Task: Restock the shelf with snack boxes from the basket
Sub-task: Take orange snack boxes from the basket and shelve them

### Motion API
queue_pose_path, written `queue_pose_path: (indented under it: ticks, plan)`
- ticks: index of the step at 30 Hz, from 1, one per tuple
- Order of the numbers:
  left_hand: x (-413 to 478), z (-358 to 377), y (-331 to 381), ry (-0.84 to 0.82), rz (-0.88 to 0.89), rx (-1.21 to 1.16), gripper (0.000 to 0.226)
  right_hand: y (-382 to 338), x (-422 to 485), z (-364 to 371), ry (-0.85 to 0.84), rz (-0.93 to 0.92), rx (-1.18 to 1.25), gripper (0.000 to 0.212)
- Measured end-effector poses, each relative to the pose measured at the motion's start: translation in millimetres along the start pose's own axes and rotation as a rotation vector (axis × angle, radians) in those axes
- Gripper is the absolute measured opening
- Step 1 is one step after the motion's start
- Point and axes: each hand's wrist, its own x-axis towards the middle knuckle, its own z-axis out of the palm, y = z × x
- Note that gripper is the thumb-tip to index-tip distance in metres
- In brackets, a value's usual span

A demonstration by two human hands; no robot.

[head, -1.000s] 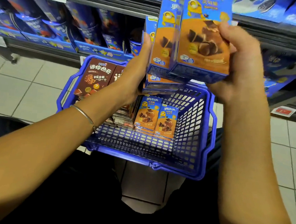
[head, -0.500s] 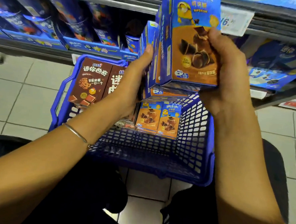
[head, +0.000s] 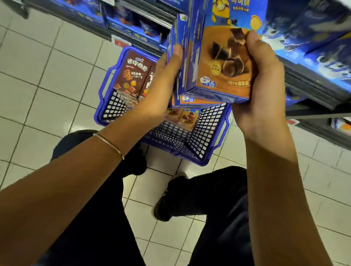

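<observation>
Blue-and-orange snack boxes (a yellow cartoon figure and chocolate pieces are printed on the front) are held upright as a stack at upper centre, above the blue basket. The stack is clasped from either side by the left hand and the right hand, with the thumbs laid on it.

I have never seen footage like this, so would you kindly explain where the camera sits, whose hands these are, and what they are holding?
There is no machine here. A person wears one wide-angle camera on the head, which looks down at their own arms. The left hand and right hand together grip a bundle of blue-and-orange snack boxes, raised beside the shelf. Below, on the tiled floor, stands a blue basket. It holds brown boxes and a few more orange boxes.
</observation>
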Motion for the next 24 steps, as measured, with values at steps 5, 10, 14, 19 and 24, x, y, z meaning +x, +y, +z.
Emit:
queue_pose_path:
  ticks: [5, 10, 14, 19, 24]
  plan:
    - [-91.0, 30.4, 80.7, 0.057, 0.031, -0.139, 0.066, -87.8, -73.1, 62.8, -0.071, 0.089, -0.015, 0.036]
    - [-193.9, 69.7, 185.5, 0.118, 0.089, -0.082, 0.06, -189.6, -145.1, 105.4, -0.063, 0.033, 0.005, 0.052]
    - [-271.8, 116.1, 254.9, 0.028, 0.09, -0.134, 0.052, -257.3, -195.4, 119.1, -0.085, -0.046, 0.107, 0.028]
    - [-345.6, 174.0, 319.8, -0.064, 0.24, -0.098, 0.071, -327.4, -239.6, 128.5, -0.077, -0.155, 0.162, 0.045]
    - [-384.9, 211.3, 361.3, -0.079, 0.418, -0.023, 0.097, -387.1, -269.8, 131.7, -0.142, -0.26, 0.153, 0.048]
